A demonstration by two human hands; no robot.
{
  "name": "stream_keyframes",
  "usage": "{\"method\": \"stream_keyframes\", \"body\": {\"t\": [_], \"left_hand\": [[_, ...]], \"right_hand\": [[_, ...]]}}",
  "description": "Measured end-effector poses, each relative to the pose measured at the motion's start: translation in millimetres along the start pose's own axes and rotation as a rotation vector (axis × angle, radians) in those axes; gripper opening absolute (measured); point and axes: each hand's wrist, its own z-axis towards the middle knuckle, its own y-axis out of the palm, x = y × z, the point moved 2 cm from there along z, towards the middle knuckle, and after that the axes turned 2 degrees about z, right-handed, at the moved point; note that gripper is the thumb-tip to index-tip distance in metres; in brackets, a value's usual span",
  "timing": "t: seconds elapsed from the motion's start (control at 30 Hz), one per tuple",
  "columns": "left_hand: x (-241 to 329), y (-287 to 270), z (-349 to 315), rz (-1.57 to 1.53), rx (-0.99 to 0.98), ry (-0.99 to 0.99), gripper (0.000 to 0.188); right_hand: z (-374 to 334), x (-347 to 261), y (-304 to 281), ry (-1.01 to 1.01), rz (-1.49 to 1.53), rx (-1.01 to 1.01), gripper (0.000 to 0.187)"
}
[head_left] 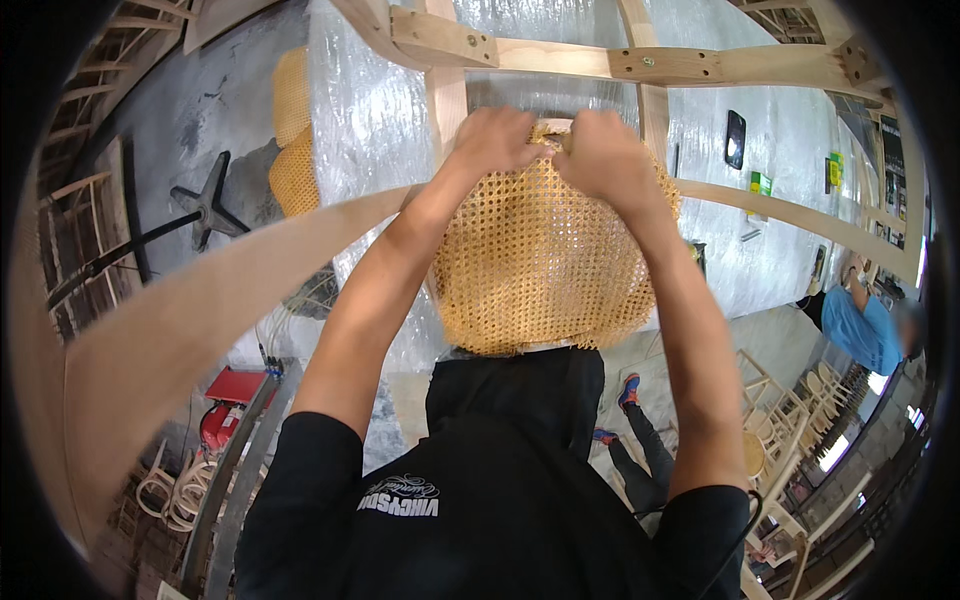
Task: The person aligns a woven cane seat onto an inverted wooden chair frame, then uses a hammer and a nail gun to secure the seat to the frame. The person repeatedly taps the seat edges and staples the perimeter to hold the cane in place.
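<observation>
Film-covered tabletop (350, 90), w/ blk phone (736, 139) at 2 o'clock & wooden rail (560, 58) at 12. Cane webbing (550, 255) mid-view; L hand (497, 139) & R hand (606, 160) both grip its edge at 12 o'clock.

Before me I see one yellow-brown woven cane sheet (545, 250), full of small holes, ragged at twelve and six o'clock.

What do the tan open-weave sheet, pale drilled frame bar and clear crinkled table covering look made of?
Tan sheet: probably woven cane, perhaps synthetic, matte; regular holes, ragged edge. Pale bar: likely smooth wood; beige tone, drilled holes. Table covering: seemingly glossy plastic film; wrinkles, bright glints.
</observation>
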Motion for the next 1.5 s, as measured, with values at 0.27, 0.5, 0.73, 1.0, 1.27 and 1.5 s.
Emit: {"method": "stream_keyframes", "body": {"t": [0.27, 0.5, 0.73, 1.0, 1.27, 1.5], "left_hand": [[7.9, -18.4, 9.0, 0.007, -0.092, -0.044, 0.061], [8.0, -18.1, 3.0, 0.007, -0.150, -0.061, 0.051], [5.2, -4.6, 0.2, 0.030, -0.108, -0.015, 0.051], [7.7, -7.7, 1.4, 0.003, -0.107, -0.002, 0.057], [13.0, -22.5, 5.5, 0.004, -0.146, -0.083, 0.069], [16.5, -23.8, 7.7, 0.029, -0.185, -0.110, 0.067]], "right_hand": [[-37.6, 24.7, 0.9, -0.038, 0.105, -0.002, 0.025], [-59.0, 8.9, 8.2, 0.006, 0.205, 0.036, 0.021], [-30.4, -0.4, 11.6, 0.003, 0.014, 0.095, 0.026], [-9.5, 6.7, -5.0, -0.066, 0.043, -0.070, 0.033], [-85.1, 14.5, 15.9, 0.296, 0.100, 0.100, 0.033], [-87.2, 3.5, 38.5, 0.402, 0.021, 0.082, 0.038]]}}
